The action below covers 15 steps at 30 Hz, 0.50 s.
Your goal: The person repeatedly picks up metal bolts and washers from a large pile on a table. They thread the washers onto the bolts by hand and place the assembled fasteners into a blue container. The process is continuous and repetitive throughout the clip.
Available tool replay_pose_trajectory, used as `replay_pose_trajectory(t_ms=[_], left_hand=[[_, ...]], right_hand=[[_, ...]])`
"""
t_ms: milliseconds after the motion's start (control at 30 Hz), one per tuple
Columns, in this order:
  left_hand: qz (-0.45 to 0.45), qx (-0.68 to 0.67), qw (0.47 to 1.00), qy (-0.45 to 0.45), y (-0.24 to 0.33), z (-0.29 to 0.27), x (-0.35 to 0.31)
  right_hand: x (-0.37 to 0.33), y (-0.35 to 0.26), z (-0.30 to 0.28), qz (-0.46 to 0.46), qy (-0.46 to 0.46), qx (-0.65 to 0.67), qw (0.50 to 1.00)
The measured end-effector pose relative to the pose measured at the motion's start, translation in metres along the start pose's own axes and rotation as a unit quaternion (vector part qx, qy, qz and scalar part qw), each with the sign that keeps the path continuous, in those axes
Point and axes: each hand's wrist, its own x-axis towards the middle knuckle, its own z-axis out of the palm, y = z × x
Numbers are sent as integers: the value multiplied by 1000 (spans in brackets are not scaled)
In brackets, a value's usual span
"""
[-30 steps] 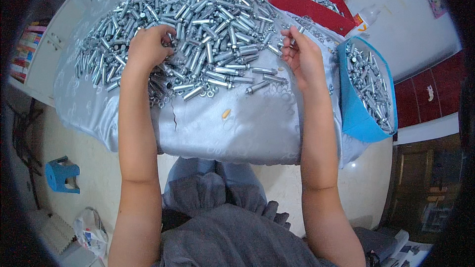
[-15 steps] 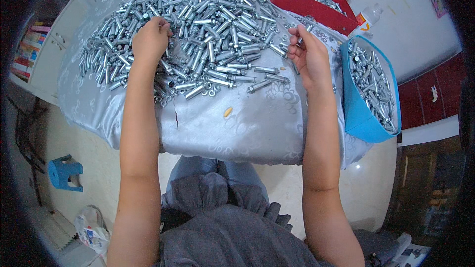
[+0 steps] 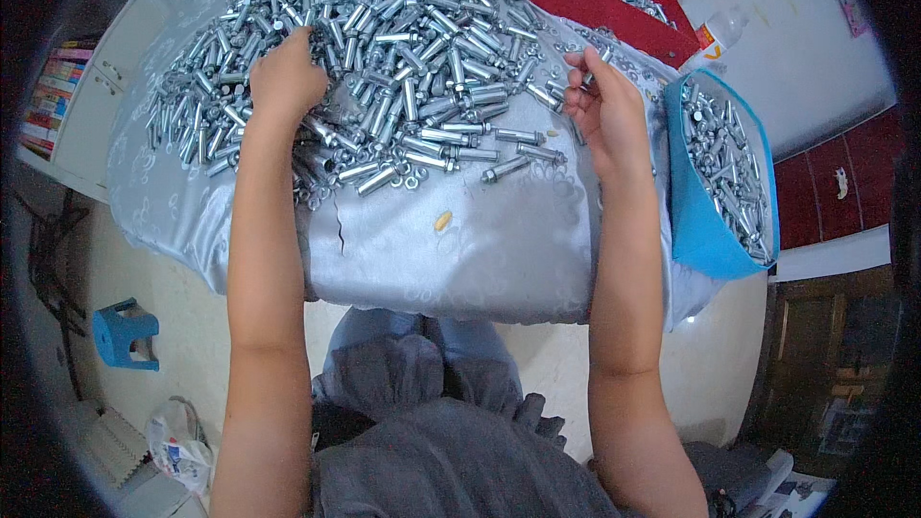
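In the head view, the left hand point(image 3: 285, 77) is resting on the heap of silver bolts point(image 3: 403, 58) that is covering the far half of the grey-clothed table point(image 3: 480, 249), its fingers curled together and digging into the loose pieces; whether they are clamping one bolt cannot be told. The right hand point(image 3: 604, 105) is hovering at the heap's right edge, fingertips pinched on a single bolt point(image 3: 587, 77) that is standing roughly upright, its long axis running away from the person. The heaped bolts are lying at all angles, many with long axes running left to right. To do this step well, the operator is best drawing one piece at a time and keeping it pinched near its middle. A blue bin point(image 3: 715, 221) and a red box point(image 3: 595, 5) are holding more bolts at the right
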Motion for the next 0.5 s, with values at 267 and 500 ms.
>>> replay_pose_trajectory(t_ms=[267, 500], left_hand=[[-2, -237, 953, 189, -33, 7, 19], [-52, -500, 838, 210, -51, 20, 44]], right_hand=[[-4, -2, 6, 9, 4, -17, 1000], [-3, -3, 3, 4, 2, 5, 1000]])
